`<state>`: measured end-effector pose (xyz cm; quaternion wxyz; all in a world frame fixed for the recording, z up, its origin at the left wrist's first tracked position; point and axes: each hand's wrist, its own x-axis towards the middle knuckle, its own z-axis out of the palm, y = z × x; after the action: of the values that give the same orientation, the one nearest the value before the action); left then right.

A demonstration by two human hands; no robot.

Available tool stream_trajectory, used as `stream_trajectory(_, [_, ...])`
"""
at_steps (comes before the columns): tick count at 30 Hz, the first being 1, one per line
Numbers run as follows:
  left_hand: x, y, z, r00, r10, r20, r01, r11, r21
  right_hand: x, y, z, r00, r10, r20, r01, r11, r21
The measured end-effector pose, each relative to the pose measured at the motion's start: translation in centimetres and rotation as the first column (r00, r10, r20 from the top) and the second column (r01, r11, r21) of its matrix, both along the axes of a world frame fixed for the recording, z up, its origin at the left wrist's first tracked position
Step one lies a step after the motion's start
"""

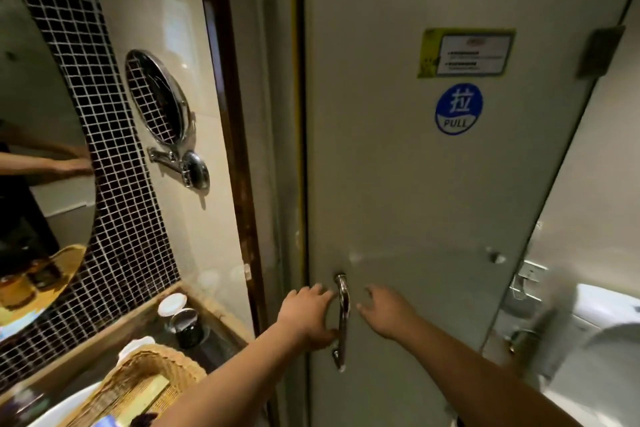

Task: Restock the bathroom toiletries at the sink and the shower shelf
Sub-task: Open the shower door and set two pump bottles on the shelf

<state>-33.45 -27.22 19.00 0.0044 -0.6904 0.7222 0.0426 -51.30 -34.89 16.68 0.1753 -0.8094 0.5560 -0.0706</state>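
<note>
A frosted glass shower door (415, 184) fills the middle of the head view, with a vertical chrome handle (342, 321) low on its left edge. My left hand (304, 317) is at the handle from the left, fingertips and thumb curled onto the bar. My right hand (386, 312) hovers just right of the handle with its fingers spread, holding nothing. A wicker basket (138, 381) of toiletries sits on the sink counter at the lower left; its contents are mostly hidden by my left arm.
A blue PULL sticker (459, 109) and a notice are on the door. A dark cup (185, 328) and a white lid (172, 303) stand on the counter. A round magnifying mirror (157, 97) juts from the wall. A toilet (606, 319) is at the right.
</note>
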Motion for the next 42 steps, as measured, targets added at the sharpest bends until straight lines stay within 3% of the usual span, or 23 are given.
stream_trajectory(10, [-2.8,-3.3,-4.2,0.997,0.078,-0.025,-0.076,0.995,0.070,-0.1,-2.1,-4.4,0.971,-0.004,0.240,-0.054,0.971,0.233])
stream_trajectory(19, [-3.3,-4.1,-5.8,0.985,0.162,-0.057,-0.157,0.984,0.084,2.5,-3.4,-6.6,0.947,0.061,0.316,-0.138,0.963,0.230])
stream_trajectory(25, [-3.3,-3.7,-6.5,0.982,0.153,-0.108,-0.140,0.983,0.116,4.0,-3.3,-8.0,0.899,-0.119,0.421,-0.025,0.947,0.320])
stream_trajectory(35, [-3.8,-2.8,-5.4,0.990,0.138,-0.026,-0.130,0.973,0.191,4.5,-2.9,-7.0,0.870,-0.218,0.443,0.018,0.911,0.413])
stream_trajectory(42, [-2.9,-0.7,-5.4,0.987,-0.061,0.149,0.033,0.983,0.180,2.7,1.1,-7.5,0.888,-0.215,0.407,0.078,0.942,0.327])
